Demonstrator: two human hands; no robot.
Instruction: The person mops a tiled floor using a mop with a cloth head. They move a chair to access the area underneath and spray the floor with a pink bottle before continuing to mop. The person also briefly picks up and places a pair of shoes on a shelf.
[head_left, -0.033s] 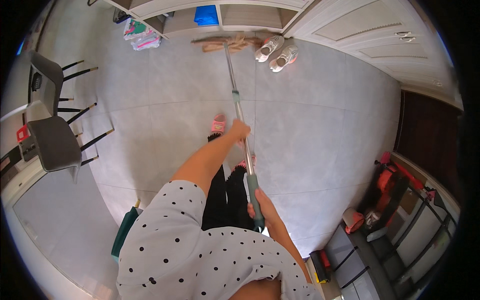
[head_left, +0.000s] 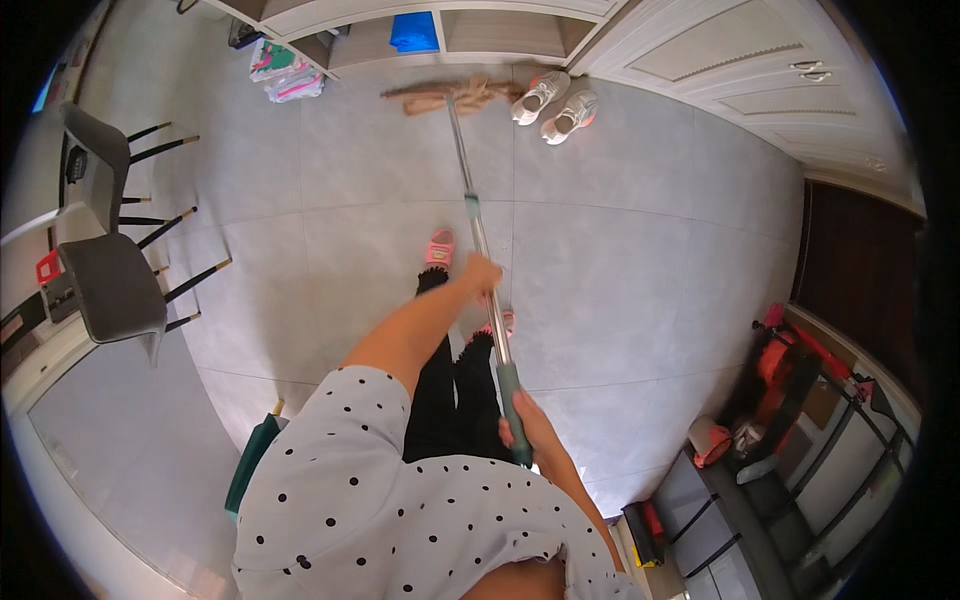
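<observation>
A mop with a long metal pole [head_left: 461, 160] slants away from me across the floor. Its brown cloth head [head_left: 430, 98] lies flat on the grey tiles, just in front of a low shelf unit and close beside a pair of pale sneakers [head_left: 553, 106]. My left hand [head_left: 483, 275] is wrapped round the middle of the pole. Lower down, my right hand [head_left: 528, 420] grips the dark green handle [head_left: 510, 385] near its end, by my waist. Pink slippers [head_left: 440, 247] are on my feet, on either side of the pole.
Grey chairs [head_left: 112, 288] with thin black legs stand at the left. Plastic-wrapped packets [head_left: 288, 72] lie by the shelf unit [head_left: 500, 42], which holds a blue item [head_left: 414, 32]. White cabinet doors [head_left: 740, 55] line the far right. A dark rack [head_left: 780, 510] with red items stands near right.
Both hands and the mop pole have shifted slightly toward me. The mop head has come a little nearer, away from the shelf unit.
</observation>
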